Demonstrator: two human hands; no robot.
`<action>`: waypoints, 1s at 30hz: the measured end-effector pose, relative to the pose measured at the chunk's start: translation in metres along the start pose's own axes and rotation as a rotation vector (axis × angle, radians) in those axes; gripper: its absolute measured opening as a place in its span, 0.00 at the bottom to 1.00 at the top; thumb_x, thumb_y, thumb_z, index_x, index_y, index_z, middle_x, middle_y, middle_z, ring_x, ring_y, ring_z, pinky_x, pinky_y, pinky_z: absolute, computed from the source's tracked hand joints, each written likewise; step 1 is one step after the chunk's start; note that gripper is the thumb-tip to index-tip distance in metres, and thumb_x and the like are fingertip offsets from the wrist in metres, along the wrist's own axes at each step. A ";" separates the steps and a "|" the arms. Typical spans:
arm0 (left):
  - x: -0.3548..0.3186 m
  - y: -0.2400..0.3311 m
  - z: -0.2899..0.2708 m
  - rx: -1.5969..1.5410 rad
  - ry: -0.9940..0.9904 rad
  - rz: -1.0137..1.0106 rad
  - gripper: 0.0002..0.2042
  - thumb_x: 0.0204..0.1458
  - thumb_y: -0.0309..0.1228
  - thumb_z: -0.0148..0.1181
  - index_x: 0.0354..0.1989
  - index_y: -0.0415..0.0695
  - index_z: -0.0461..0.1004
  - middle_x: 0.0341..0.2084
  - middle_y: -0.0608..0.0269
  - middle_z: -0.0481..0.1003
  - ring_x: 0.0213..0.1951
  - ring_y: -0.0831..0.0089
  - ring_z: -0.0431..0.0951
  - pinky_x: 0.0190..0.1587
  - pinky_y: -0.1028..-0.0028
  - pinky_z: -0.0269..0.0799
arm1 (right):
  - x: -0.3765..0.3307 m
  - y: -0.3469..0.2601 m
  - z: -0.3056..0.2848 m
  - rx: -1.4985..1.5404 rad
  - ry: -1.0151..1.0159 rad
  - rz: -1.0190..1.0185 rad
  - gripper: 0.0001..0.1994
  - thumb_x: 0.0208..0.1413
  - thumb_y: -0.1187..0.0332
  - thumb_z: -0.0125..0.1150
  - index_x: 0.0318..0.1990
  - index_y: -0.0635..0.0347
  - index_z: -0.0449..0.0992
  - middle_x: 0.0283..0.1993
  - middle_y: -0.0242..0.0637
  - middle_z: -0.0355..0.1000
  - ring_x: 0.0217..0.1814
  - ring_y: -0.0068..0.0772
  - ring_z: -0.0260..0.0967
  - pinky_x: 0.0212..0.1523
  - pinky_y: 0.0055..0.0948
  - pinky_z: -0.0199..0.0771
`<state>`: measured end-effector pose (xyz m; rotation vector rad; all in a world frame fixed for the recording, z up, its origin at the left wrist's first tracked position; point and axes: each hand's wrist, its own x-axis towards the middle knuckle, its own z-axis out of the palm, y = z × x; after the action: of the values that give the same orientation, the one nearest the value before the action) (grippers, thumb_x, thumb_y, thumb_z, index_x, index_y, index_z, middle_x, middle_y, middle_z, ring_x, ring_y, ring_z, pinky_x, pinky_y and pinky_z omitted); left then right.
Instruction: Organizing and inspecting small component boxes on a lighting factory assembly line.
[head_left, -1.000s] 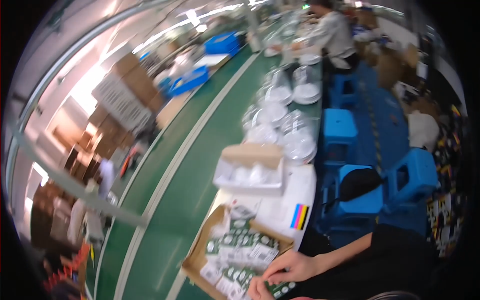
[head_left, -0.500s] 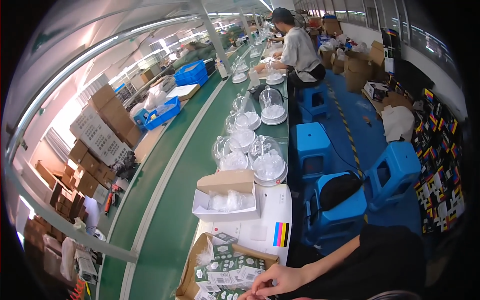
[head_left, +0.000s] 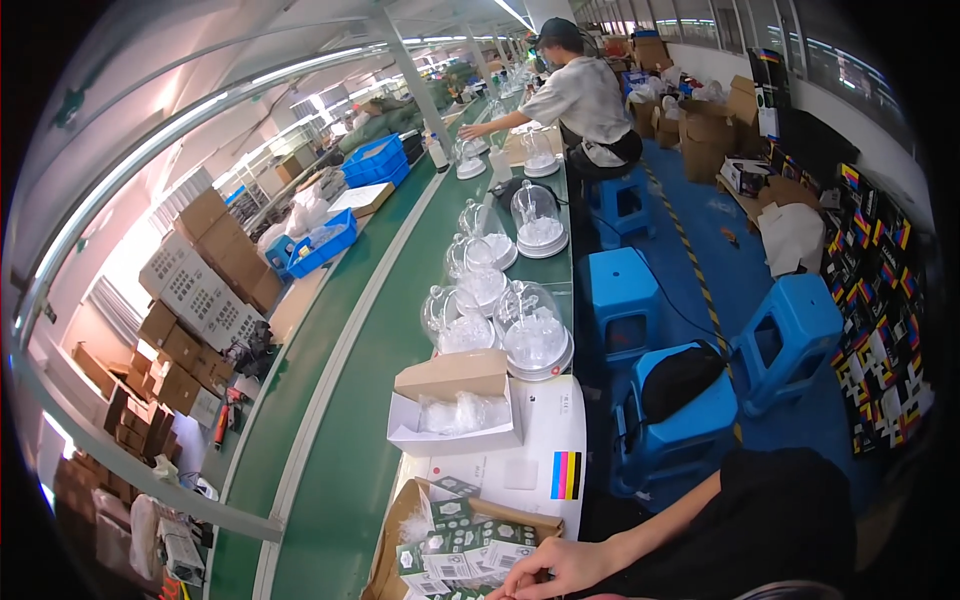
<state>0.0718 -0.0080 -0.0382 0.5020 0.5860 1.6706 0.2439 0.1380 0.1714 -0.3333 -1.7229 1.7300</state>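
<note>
My right hand is at the lower edge, beside an open cardboard box of green-and-white printed cards or small packets. Its fingers are curled together, and whatever they hold is hidden below the frame edge. My left hand is not in view. Just beyond the box lies a white printed sheet or carton with coloured stripes. On it stands an open white box holding clear plastic-wrapped pieces. Farther along are several clear glass domes on white round bases.
A green conveyor belt runs away on the left, with blue bins beyond it. Blue stools stand on the right, one bearing a black cloth item. A co-worker sits farther up the line. Black printed cartons line the right side.
The co-worker has straightened and now reaches an arm left across the line toward the domes. My view has shifted slightly. My right hand stays by the card box, fingers still curled.
</note>
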 end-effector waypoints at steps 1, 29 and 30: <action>-0.004 -0.001 -0.004 -0.001 0.001 0.003 0.09 0.64 0.30 0.50 0.44 0.38 0.73 0.32 0.63 0.74 0.29 0.80 0.71 0.31 0.80 0.68 | 0.000 0.001 -0.001 0.039 -0.003 0.038 0.11 0.52 0.65 0.67 0.39 0.62 0.78 0.29 0.33 0.76 0.32 0.20 0.71 0.33 0.25 0.71; 0.011 0.048 0.123 0.882 0.456 0.105 0.20 0.55 0.19 0.59 0.57 0.40 0.66 0.39 0.61 0.76 0.40 0.76 0.75 0.41 0.79 0.74 | 0.006 0.010 -0.010 0.023 -0.099 0.094 0.05 0.59 0.68 0.56 0.35 0.59 0.70 0.25 0.28 0.68 0.28 0.17 0.67 0.29 0.19 0.66; 0.016 0.058 0.144 0.939 0.503 0.055 0.20 0.55 0.19 0.59 0.57 0.39 0.66 0.39 0.61 0.76 0.39 0.75 0.76 0.41 0.79 0.74 | 0.006 0.008 -0.010 0.023 -0.101 0.093 0.05 0.59 0.68 0.56 0.35 0.59 0.70 0.25 0.28 0.68 0.28 0.17 0.67 0.29 0.19 0.66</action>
<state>0.1146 0.0145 0.1103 0.7569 1.7684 1.4977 0.2435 0.1500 0.1639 -0.3264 -1.7826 1.8604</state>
